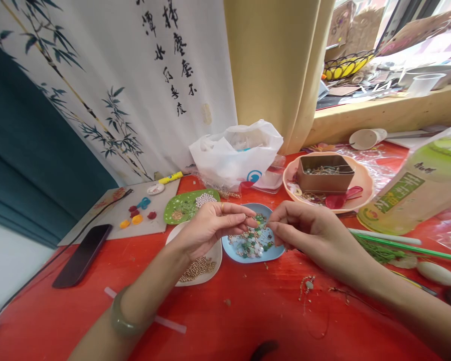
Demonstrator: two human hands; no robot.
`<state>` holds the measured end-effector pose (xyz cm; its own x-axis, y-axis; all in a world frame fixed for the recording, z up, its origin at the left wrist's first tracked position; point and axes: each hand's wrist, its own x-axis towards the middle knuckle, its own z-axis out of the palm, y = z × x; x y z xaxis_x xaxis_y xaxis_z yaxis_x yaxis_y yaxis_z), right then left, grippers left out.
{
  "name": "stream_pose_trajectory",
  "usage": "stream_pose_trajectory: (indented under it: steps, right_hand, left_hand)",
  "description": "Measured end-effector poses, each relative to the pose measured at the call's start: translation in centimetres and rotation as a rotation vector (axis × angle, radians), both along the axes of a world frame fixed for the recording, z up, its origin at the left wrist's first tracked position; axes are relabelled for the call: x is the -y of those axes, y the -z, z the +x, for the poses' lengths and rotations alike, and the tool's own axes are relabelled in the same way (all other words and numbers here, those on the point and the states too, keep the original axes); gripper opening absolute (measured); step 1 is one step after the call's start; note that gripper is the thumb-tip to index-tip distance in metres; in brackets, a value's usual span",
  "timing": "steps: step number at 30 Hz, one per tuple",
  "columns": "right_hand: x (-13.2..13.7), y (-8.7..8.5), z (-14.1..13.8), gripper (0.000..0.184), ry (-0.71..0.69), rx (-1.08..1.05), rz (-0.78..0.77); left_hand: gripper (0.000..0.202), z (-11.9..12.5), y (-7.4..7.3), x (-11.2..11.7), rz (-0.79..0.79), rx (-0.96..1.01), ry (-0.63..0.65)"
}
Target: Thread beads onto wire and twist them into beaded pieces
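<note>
My left hand (210,225) and my right hand (308,228) meet above a light blue dish (272,253) filled with green, white and gold beads. Both pinch their fingertips together over the dish, nearly touching each other. What sits between the fingertips is too small to make out; it may be a bead or a thin pin. A white dish (213,260) of small gold beads lies under my left wrist. A jade-green bangle (122,318) circles my left forearm.
On the red table stand a green dish (183,205) of beads, a peach plate (362,180) bearing a metal tin (325,173), a white plastic bag (236,153), a black phone (83,254), a grey board (135,213) with coloured pieces, and a green bottle (417,190) at right.
</note>
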<state>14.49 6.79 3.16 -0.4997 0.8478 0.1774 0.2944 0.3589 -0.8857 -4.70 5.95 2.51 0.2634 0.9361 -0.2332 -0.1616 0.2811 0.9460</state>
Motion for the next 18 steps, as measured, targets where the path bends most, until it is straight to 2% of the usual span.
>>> stream_pose_trajectory:
  steps: [6,18]
  right_hand:
    - [0.31,0.06,-0.06,0.013,-0.001,0.092,0.135]
    - [0.49,0.03,-0.2,0.014,0.037,0.123,0.255]
  left_hand:
    - [0.011,0.03,-0.13,0.03,-0.011,0.017,0.002]
    - [0.012,0.07,-0.27,0.11,-0.015,-0.014,0.026]
